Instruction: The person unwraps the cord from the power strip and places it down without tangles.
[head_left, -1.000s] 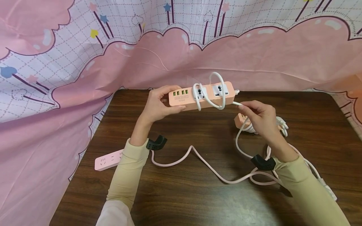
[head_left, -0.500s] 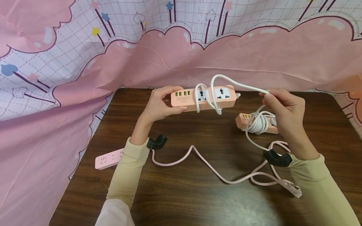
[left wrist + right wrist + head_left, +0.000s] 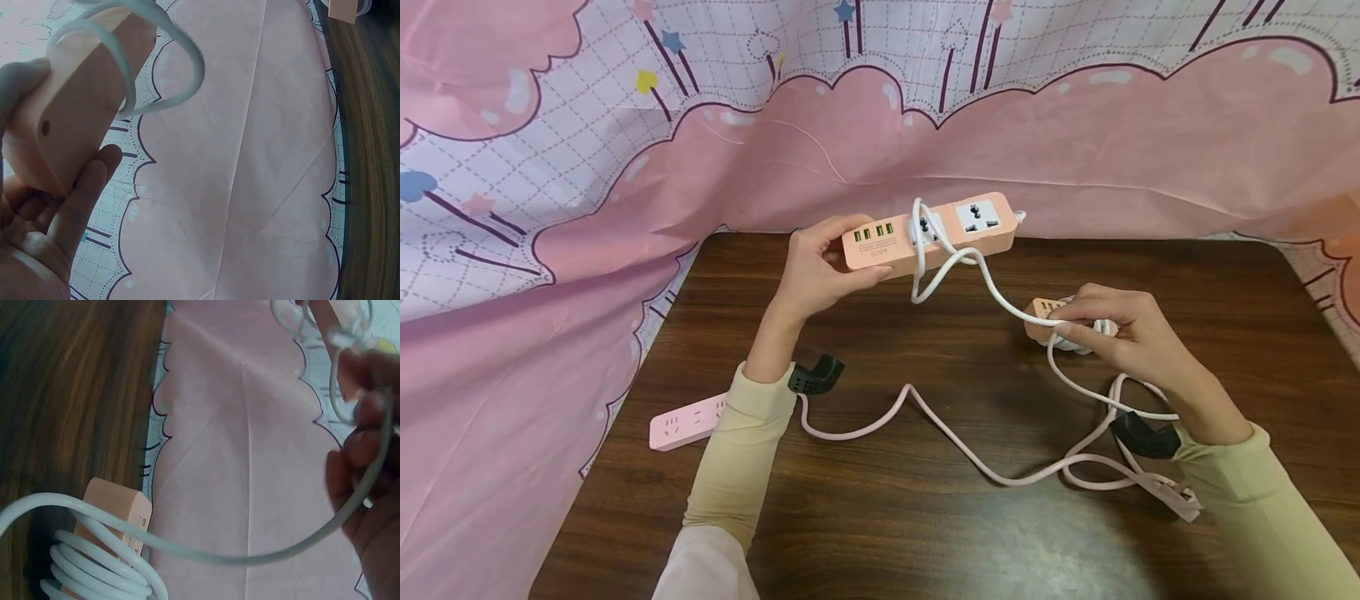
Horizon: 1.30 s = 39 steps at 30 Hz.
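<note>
My left hand grips the left end of a peach power strip held above the table, thumb along its lower front edge. Four-slot-like USB ports and two white socket panels face up on it. Its white cord loops loosely around the middle of the strip. Between thumb and fingers my right hand pinches that cord, to the right of and below the strip. In the right wrist view the cord sags from the hand toward the left. The left wrist view shows the strip's end in my left fingers.
Behind my right hand lies a second peach power strip wrapped in white cord. A pink power strip rests at the left, partly under my left sleeve; its pink cord crosses the brown table. A patterned pink curtain hangs behind.
My right hand drew the cord out to the right, lifting a loop off the strip's right socket, then came down and left. The strip now tilts, its right end higher.
</note>
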Each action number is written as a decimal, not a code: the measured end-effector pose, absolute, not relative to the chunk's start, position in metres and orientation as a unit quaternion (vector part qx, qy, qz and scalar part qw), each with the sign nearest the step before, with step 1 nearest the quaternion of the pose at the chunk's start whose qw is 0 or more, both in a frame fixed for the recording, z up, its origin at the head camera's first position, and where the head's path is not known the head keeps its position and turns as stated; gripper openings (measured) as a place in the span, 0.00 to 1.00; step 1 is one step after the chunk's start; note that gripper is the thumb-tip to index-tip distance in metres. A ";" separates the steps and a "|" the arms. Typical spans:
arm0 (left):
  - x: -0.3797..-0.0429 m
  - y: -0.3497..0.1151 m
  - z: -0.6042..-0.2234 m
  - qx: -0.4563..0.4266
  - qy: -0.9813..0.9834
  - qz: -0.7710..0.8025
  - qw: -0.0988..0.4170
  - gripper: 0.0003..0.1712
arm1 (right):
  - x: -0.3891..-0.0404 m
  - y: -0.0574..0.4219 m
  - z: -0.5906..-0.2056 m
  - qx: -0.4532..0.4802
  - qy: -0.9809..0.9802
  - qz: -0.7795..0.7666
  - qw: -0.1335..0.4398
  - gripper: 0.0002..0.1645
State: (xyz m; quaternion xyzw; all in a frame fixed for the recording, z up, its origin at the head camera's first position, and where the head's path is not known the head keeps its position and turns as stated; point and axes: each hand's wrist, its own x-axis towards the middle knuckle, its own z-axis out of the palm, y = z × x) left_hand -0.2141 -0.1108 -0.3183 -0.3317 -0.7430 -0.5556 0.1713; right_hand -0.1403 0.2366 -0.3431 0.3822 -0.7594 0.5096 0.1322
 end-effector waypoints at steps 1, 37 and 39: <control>-0.214 -0.111 -0.318 -0.333 -0.742 -0.556 0.173 0.28 | -0.141 0.236 -0.344 0.379 -0.784 0.474 0.131 0.13; -0.213 -0.114 -0.323 -0.367 -0.729 -0.565 0.121 0.28 | -0.144 0.237 -0.297 0.173 -0.611 0.731 0.252 0.06; -0.214 -0.115 -0.322 -0.367 -0.732 -0.559 0.129 0.28 | -0.138 0.241 -0.293 0.192 -0.589 0.737 0.270 0.05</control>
